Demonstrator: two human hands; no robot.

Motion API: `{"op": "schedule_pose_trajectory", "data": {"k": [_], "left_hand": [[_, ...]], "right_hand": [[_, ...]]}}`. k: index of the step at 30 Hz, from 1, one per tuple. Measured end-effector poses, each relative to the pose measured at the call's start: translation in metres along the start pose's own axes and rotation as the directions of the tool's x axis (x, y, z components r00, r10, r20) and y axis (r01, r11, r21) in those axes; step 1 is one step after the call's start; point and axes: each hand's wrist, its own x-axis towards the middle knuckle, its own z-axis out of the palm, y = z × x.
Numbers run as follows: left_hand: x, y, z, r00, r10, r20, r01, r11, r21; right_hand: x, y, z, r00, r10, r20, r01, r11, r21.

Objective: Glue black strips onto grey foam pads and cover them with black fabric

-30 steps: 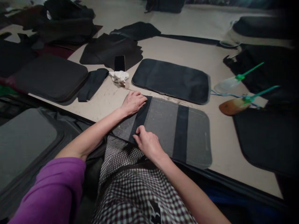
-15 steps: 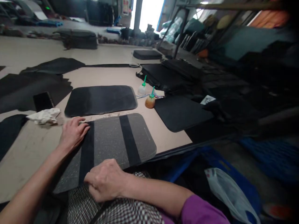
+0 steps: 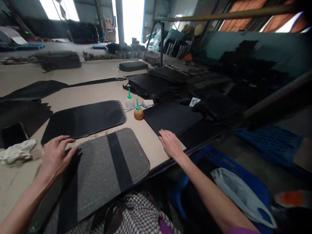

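A grey speckled panel (image 3: 95, 169) with rounded corners lies at the table's near edge, crossed by two black strips (image 3: 119, 162). My left hand (image 3: 55, 157) is over its upper left part, fingers apart, thumb stretched out, holding nothing. To the right, my right hand (image 3: 170, 143) reaches to the near corner of a black sheet (image 3: 173, 117), its fingers extended; whether they press on it I cannot tell. Behind the grey panel lies a black panel (image 3: 85, 118) with rounded corners. Two squeeze bottles with green nozzles stand between the panels, one clear (image 3: 129, 102), one amber (image 3: 138, 113).
A phone (image 3: 14, 135) and a crumpled white cloth (image 3: 18, 152) lie at the left. Black bags (image 3: 151, 85) are piled behind the bottles. Below the table's right edge are a blue crate (image 3: 214, 157) and a white plastic bag (image 3: 241, 191).
My right hand has left the grey panel's near edge and moved right to the black sheet. My left hand has spread its fingers. The view has swung to the right.
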Motion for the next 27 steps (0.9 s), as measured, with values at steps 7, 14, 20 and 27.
{"op": "schedule_pose_trajectory", "data": {"k": [7, 14, 20, 27], "left_hand": [[0.016, 0.06, -0.005, 0.994, 0.106, 0.016, -0.105, 0.991, -0.079], [0.022, 0.09, 0.006, 0.983, 0.185, 0.001, -0.183, 0.971, -0.151], [0.022, 0.105, 0.007, 0.983, 0.183, 0.03, -0.173, 0.963, -0.207], [0.029, 0.13, 0.006, 0.98, 0.191, 0.062, -0.166, 0.945, -0.282]], "right_hand": [[0.017, 0.022, -0.01, 0.999, 0.019, 0.03, -0.022, 0.992, 0.126], [0.032, 0.034, -0.01, 0.992, 0.114, 0.048, -0.123, 0.936, 0.331], [0.054, 0.057, -0.01, 0.952, 0.239, 0.191, -0.306, 0.739, 0.6], [0.069, 0.082, -0.02, 0.867, 0.3, 0.398, -0.492, 0.391, 0.778]]}}
